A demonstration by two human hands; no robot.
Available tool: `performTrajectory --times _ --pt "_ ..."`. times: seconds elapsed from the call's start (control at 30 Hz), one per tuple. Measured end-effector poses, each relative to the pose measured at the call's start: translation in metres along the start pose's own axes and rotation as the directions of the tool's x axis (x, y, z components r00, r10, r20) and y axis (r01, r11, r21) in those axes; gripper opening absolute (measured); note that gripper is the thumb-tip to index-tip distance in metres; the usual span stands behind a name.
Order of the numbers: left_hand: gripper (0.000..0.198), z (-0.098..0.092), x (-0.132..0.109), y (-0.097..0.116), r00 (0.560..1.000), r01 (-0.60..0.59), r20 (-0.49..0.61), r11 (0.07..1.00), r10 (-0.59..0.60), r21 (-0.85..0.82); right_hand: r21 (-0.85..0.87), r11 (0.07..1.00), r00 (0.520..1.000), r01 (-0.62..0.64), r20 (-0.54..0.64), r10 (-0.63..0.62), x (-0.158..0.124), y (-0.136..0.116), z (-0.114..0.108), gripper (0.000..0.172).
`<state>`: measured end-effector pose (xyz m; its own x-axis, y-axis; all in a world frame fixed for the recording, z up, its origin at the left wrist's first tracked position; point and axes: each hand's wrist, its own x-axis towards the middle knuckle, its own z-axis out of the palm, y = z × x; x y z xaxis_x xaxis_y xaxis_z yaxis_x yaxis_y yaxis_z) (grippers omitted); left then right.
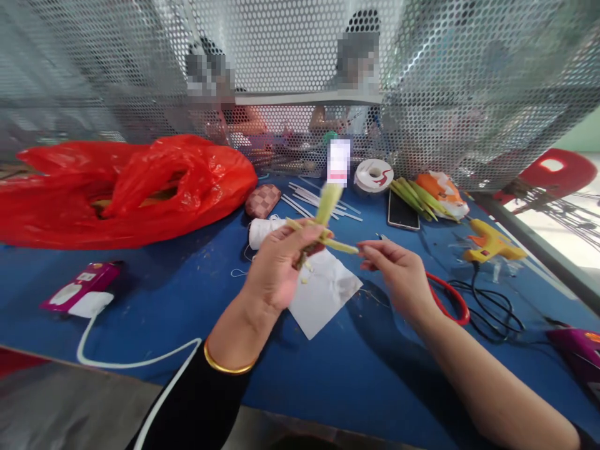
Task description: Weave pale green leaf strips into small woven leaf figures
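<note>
My left hand (285, 262) is closed around a small bundle of yellow-green leaf strips (330, 203). One wide strip stands up from the grip, and a narrow strip (342, 247) sticks out to the right. At that narrow strip's end, my right hand (396, 272) has thumb and fingers pinched together on its tip. Dark brownish bits show under the left fingers. Below the hands, a sheet of white paper (319, 306) lies on the blue table (187, 287). Behind the left hand is a spool of white thread (259, 234), partly hidden.
A red plastic bag (206, 187) fills the back left. Further right are white sticks (304, 199), a white roll (374, 175), a phone (403, 211), green leaves (419, 197) and a yellow glue gun (494, 242) with its cable. Behind a perforated screen (290, 50) sit two people.
</note>
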<state>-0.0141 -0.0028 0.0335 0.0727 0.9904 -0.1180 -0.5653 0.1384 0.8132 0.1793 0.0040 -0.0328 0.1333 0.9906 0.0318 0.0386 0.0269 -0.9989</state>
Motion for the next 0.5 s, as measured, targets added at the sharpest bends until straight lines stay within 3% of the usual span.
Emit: performTrajectory --times 0.07,0.17,0.23,0.33,0.4,0.5 --pt "0.007 -0.013 -0.006 0.025 0.982 -0.144 -0.128 0.989 0.139 -0.025 -0.203 0.968 0.986 0.149 0.102 -0.131 -0.008 0.005 0.005 0.017" --pt "0.011 -0.041 -0.014 0.053 0.896 -0.273 -0.379 0.961 0.234 -0.052 -0.366 0.833 0.893 0.414 0.342 -0.293 -0.019 0.007 0.019 0.014" --pt "0.014 -0.063 -0.018 0.062 0.844 -0.321 -0.472 0.945 0.256 -0.062 -0.408 0.741 0.816 0.533 0.478 -0.324 -0.022 0.006 0.033 0.016" --pt "0.012 -0.089 -0.018 0.062 0.803 -0.337 -0.554 0.934 0.221 -0.115 -0.478 0.618 0.749 0.624 0.592 -0.298 -0.020 0.002 0.065 0.016" --pt "0.011 -0.099 -0.014 0.056 0.802 -0.327 -0.567 0.933 0.188 -0.152 -0.556 0.540 0.749 0.631 0.617 -0.241 -0.018 0.001 0.090 0.009" --pt "0.014 -0.104 -0.006 0.047 0.820 -0.296 -0.554 0.934 0.141 -0.199 -0.645 0.514 0.799 0.565 0.583 -0.148 -0.018 0.005 0.124 0.012"
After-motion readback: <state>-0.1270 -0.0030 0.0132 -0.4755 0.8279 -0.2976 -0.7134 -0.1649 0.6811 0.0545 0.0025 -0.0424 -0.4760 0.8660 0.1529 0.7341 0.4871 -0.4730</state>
